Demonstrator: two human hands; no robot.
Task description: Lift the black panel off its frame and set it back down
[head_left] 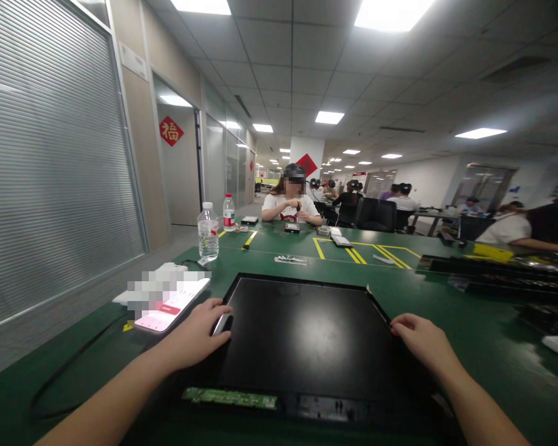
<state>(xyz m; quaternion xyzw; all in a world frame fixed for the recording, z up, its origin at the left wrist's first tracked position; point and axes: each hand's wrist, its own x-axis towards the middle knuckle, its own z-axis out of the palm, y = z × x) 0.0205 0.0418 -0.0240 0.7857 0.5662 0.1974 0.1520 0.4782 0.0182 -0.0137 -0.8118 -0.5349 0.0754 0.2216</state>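
A large black display panel [302, 334] lies flat on the green table, its dark screen face up and reflecting a light. My left hand [202, 331] grips the panel's left edge, thumb and fingers bent over it. A small silver-and-dark piece [222, 323] shows between that thumb and the fingers; I cannot tell what it is. At the right edge my right hand [416, 337] has its fingers pinched together on the thin black frame [379, 305]. Along the near side of the panel runs a green circuit board [230, 398]. A small loose tab [369, 289] sticks up at the far right corner.
A lit phone [172, 306] and a water bottle [208, 232] stand left, with a black cable [69, 365] nearby. Black strips [474, 272] pile up at right. Across the green table [255, 257], marked with yellow tape, a person [292, 201] sits handling something small.
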